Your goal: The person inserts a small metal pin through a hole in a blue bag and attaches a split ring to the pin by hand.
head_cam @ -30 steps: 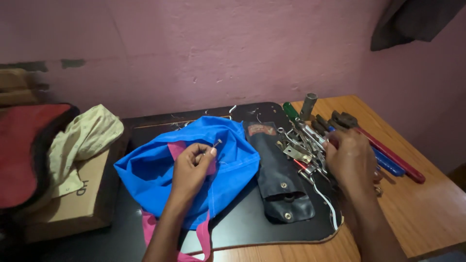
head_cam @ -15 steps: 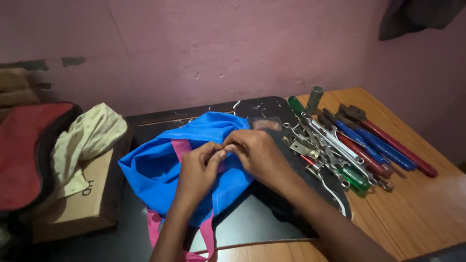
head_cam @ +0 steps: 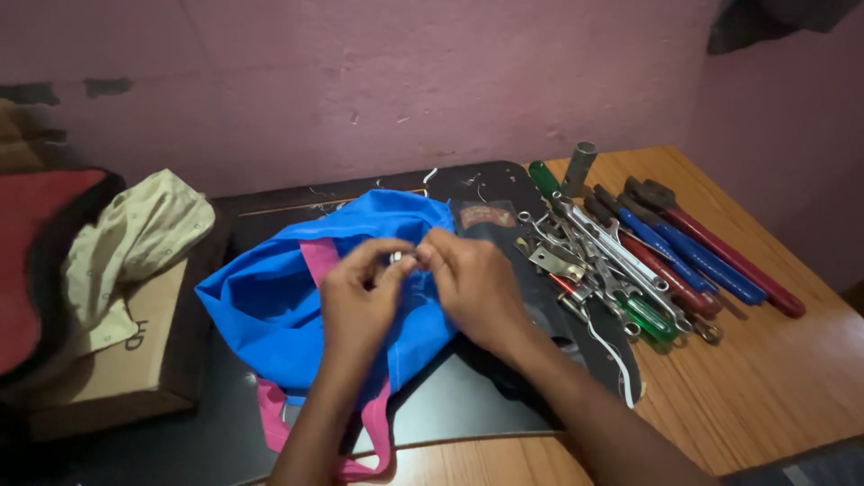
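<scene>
A blue cloth bag (head_cam: pixel 270 301) with pink straps (head_cam: pixel 317 259) lies on a black board (head_cam: pixel 477 409). Both hands meet above its middle. My left hand (head_cam: pixel 358 290) pinches a small silvery piece (head_cam: pixel 395 258) at the bag's top, probably its zipper pull. My right hand (head_cam: pixel 471 281) grips the blue fabric right beside that piece, fingertips nearly touching the left ones. A black pouch (head_cam: pixel 490 220) lies partly hidden under my right hand and forearm.
A pile of wrenches, pliers and screwdrivers (head_cam: pixel 621 261) with red, blue and green handles lies at the right on the wooden table (head_cam: pixel 765 378). A cardboard box (head_cam: pixel 126 360) with a pale cloth (head_cam: pixel 135 238) stands left, beside a red cushion (head_cam: pixel 36 252). Pink wall behind.
My right hand left the tool pile at the right and came over to the blue bag, joining my left hand at the small metal piece. The left hand stayed on the bag.
</scene>
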